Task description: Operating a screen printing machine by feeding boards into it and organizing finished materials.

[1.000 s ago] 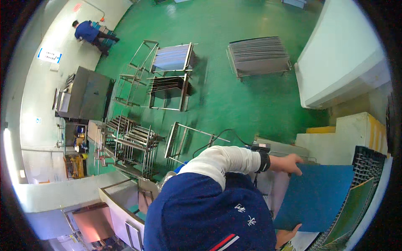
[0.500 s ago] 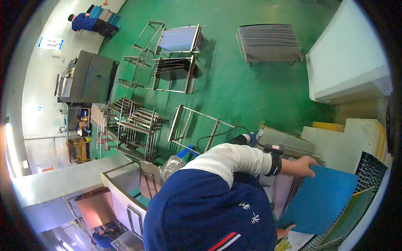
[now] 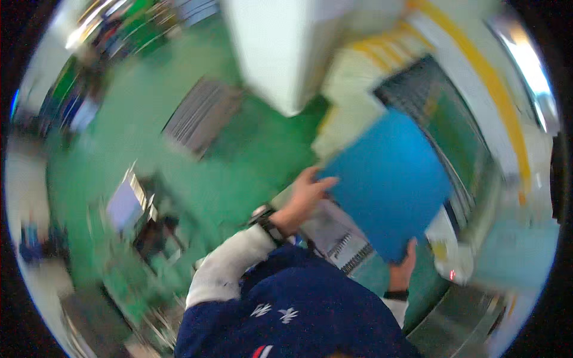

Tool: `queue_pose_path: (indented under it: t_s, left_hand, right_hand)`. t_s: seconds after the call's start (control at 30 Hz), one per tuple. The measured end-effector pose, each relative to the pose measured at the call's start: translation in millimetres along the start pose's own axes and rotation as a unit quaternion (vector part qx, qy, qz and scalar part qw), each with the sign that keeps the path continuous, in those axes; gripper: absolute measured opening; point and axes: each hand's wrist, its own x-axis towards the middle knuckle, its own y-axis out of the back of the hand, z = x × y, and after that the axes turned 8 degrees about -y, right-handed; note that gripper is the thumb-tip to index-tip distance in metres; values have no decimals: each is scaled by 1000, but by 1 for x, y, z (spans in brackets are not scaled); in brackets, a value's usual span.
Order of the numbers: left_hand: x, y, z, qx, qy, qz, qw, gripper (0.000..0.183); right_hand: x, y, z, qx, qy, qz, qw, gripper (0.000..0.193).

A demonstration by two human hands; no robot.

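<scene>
A flat blue sheet (image 3: 391,185), roughly rectangular, is held in front of me between both hands. My left hand (image 3: 307,194) grips its left edge, fingers closed at the margin, with a dark band on the wrist. On the near right edge, my right hand (image 3: 404,265) is closed, thumb showing on top; its other fingers are hidden under the sheet. Below the sheet's near left side is a slotted rack (image 3: 352,253) with a toothed bar. Beyond its far right edge lies a dark, mesh-like surface with a green panel (image 3: 456,140).
A tall white box-like structure (image 3: 268,53) stands ahead. A rack of grey sheets (image 3: 203,116) is on the green floor to the left, with metal frames (image 3: 158,232) nearer. A yellow stripe (image 3: 489,77) runs along the right side. Motion blurs much of the surroundings.
My view has swung to the right, so the surroundings have shifted and turned. The blue sheet stays in both hands and now appears more central, with my right hand and wrist showing more.
</scene>
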Motion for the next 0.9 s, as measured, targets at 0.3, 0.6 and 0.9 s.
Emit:
queue_pose_path:
  t_s: [0.3, 0.6, 0.9]
  left_hand:
    - [34, -11, 17, -131, -28, -111, 985, 26]
    - [74, -12, 11, -113, -23, -122, 986, 13]
    - [82, -40, 12, -121, -14, -105, 987, 13]
  right_hand:
    - [3, 105, -2, 196, 9, 80, 977, 34]
    - [2, 201, 10, 393, 162, 105, 899, 28]
    - [24, 127, 38, 400, 92, 107, 906, 20]
